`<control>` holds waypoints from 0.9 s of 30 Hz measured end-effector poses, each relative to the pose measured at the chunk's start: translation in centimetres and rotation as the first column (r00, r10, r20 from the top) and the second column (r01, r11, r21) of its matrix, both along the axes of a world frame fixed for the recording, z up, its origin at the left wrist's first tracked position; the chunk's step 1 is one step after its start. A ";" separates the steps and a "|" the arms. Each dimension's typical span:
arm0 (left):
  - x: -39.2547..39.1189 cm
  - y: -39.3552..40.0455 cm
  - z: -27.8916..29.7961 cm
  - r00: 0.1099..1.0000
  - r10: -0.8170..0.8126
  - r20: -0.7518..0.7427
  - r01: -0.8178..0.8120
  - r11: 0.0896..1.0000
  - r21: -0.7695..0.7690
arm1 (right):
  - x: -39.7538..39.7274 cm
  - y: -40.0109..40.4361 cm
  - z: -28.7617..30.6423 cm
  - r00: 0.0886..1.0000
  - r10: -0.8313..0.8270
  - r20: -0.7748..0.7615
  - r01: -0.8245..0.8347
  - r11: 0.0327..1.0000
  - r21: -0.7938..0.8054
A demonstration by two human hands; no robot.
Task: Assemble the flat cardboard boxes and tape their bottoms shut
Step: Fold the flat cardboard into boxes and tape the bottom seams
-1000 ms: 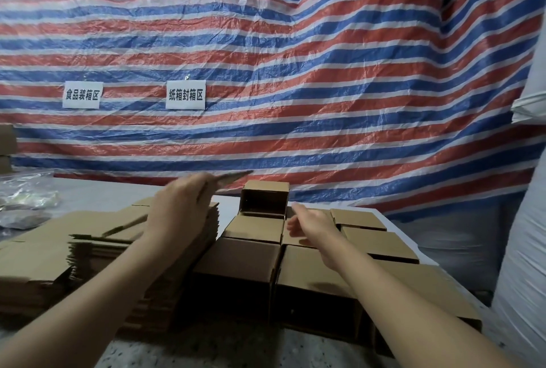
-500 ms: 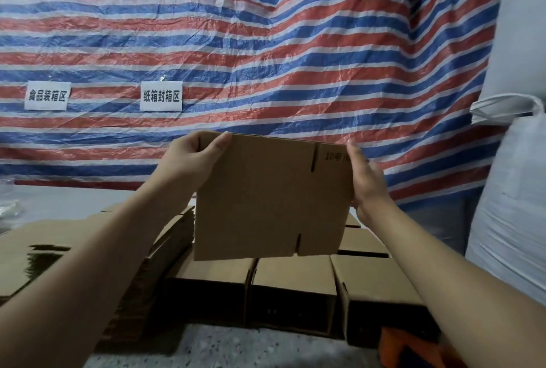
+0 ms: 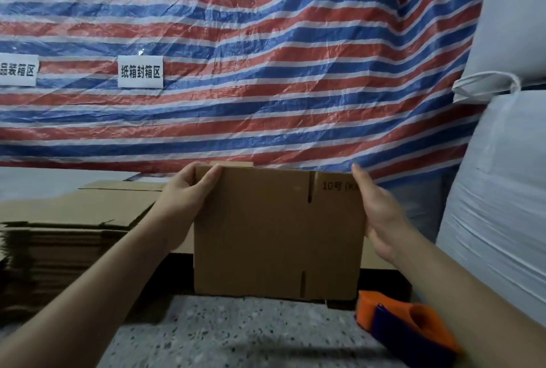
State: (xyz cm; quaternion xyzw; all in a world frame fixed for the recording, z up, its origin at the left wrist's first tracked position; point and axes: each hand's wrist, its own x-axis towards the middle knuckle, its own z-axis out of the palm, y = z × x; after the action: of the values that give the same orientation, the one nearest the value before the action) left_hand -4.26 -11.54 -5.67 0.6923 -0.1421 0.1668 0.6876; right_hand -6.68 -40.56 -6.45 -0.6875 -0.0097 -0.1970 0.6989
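Flat cardboard box [image 3: 277, 231]: held upright above the speckled worktop [image 3: 236, 335], centre of scene. Left hand [image 3: 189, 190]: thumb and fingers pinch its top left corner. Right hand [image 3: 379, 214]: fingers straight, pressed along its right edge. Stack of flat boxes [image 3: 68, 231]: left, on worktop. Orange tape dispenser [image 3: 407, 329]: near right. Striped tarp [image 3: 266, 57]: far, bearing two white signs [image 3: 140, 71].

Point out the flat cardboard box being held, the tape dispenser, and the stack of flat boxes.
flat cardboard box [image 3: 266, 234], head view, middle of its front panel.
tape dispenser [image 3: 413, 326], head view, orange body beside the blue band.
stack of flat boxes [image 3: 68, 214], head view, top sheet.
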 end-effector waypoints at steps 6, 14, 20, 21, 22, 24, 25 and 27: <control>-0.8 -0.4 -4.4 0.997 -0.028 -0.072 0.028 1.000 0.008 | 0.0 0.4 -4.5 0.995 -0.053 -0.082 0.057 0.997 0.052; -1.1 -0.3 -9.0 0.992 0.002 -0.123 -0.011 0.997 -0.076 | -0.7 1.2 -8.5 0.986 -0.075 -0.152 0.083 0.995 0.048; -0.4 1.1 -8.6 0.977 -0.104 -0.187 0.103 0.995 -0.011 | -0.8 1.1 -8.3 0.981 -0.068 -0.180 0.079 0.995 0.053; -0.2 1.4 -8.2 0.970 -0.127 -0.208 0.131 0.991 0.007 | -0.8 1.1 -8.2 0.981 -0.067 -0.182 0.078 0.995 0.054; 0.1 1.6 -7.9 0.962 -0.148 -0.230 0.158 0.987 0.027 | -0.8 1.1 -8.1 0.981 -0.072 -0.181 0.083 0.995 0.053; 0.7 1.6 -7.2 0.944 -0.174 -0.280 0.192 0.981 0.038 | -1.0 1.4 -7.9 0.980 -0.087 -0.180 0.097 0.994 0.046; 0.9 1.5 -7.0 0.936 -0.176 -0.305 0.197 0.980 0.039 | -1.1 1.6 -7.9 0.979 -0.096 -0.182 0.107 0.993 0.049; 1.1 1.4 -6.6 0.914 -0.187 -0.359 0.219 0.975 0.049 | -1.3 1.9 -8.1 0.977 -0.113 -0.182 0.126 0.990 0.063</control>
State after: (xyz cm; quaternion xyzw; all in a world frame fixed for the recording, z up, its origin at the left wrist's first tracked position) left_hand -3.16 -10.14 -12.27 0.7220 -0.0949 -0.0387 0.6843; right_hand -7.94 -38.71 -14.51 -0.6752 0.1016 -0.1768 0.7089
